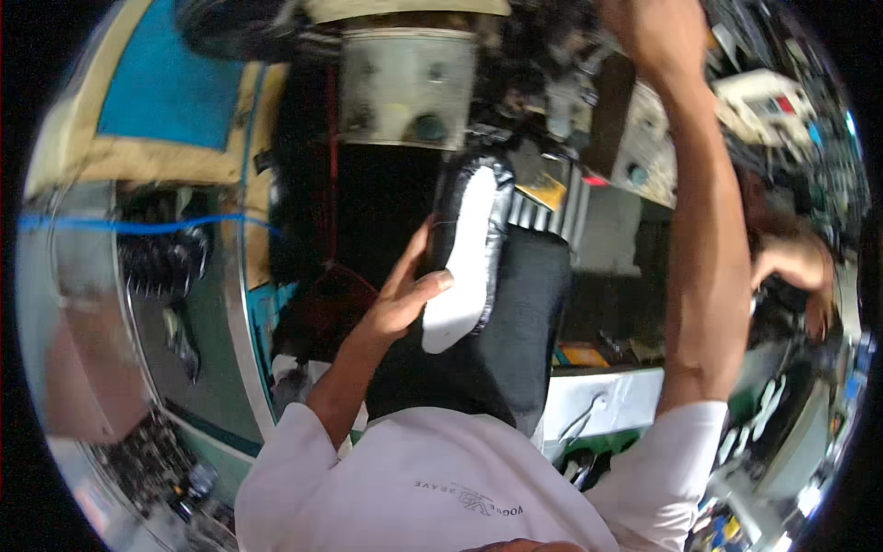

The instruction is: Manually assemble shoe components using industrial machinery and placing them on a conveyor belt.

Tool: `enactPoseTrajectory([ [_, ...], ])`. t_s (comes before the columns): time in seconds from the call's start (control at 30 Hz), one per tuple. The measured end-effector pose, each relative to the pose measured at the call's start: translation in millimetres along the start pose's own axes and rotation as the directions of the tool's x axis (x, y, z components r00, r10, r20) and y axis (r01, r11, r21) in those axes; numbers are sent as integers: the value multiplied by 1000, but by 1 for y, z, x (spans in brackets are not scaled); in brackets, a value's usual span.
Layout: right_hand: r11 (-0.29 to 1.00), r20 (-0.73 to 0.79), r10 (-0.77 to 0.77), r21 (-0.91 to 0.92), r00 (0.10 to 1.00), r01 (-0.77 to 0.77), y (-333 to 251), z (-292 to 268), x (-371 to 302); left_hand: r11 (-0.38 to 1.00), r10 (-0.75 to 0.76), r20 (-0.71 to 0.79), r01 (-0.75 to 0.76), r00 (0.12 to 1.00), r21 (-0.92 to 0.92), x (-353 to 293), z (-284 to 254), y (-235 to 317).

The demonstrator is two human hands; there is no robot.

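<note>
My left hand is closed round a shoe upper, its thumb lying over the edge of the white, sole-shaped underside. Shiny black material wraps round the rim of the shoe upper, and its white bottom faces up. It is held above my lap, over my dark trousers. My right arm stretches far forward. My right hand reaches the top edge of the picture, blurred, beside cluttered machinery; its fingers are cut off there, so any hold is hidden.
A pale metal machine box stands ahead, with metal rollers to its right. Another person's arm is at the right. Several black shoes lie on a rack at the left, near a blue hose. A white drawer-like ledge adjoins my right side.
</note>
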State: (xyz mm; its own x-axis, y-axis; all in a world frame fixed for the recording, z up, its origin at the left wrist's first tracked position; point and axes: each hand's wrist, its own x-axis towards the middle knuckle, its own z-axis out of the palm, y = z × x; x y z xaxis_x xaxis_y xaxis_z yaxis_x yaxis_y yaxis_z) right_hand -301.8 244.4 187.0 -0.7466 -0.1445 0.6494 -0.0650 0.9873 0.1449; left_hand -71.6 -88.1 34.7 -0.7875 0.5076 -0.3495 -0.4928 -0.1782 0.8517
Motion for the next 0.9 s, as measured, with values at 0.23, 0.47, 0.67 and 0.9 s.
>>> enactPoseTrajectory([
  [0.23, 960, -114, -264, 69, 958, 272, 76, 6, -61, 972, -31, -275, 93, 961, 217, -61, -77, -18],
  [0.47, 930, 301, -54, 363, 952, -62, -1, -7, -316, 831, 214, -744, 282, 633, 479, -236, -277, -58],
  [0.67, 845, 635, 97, 354, 766, -401, -16, -69, -471, 355, 215, -953, 892, 214, 280, -328, -382, -54],
  [0.9, 892, 657, 57, 305, 752, -334, -21, -89, -501, 1, 458, -866, 974, 201, 227, -403, -479, -127],
])
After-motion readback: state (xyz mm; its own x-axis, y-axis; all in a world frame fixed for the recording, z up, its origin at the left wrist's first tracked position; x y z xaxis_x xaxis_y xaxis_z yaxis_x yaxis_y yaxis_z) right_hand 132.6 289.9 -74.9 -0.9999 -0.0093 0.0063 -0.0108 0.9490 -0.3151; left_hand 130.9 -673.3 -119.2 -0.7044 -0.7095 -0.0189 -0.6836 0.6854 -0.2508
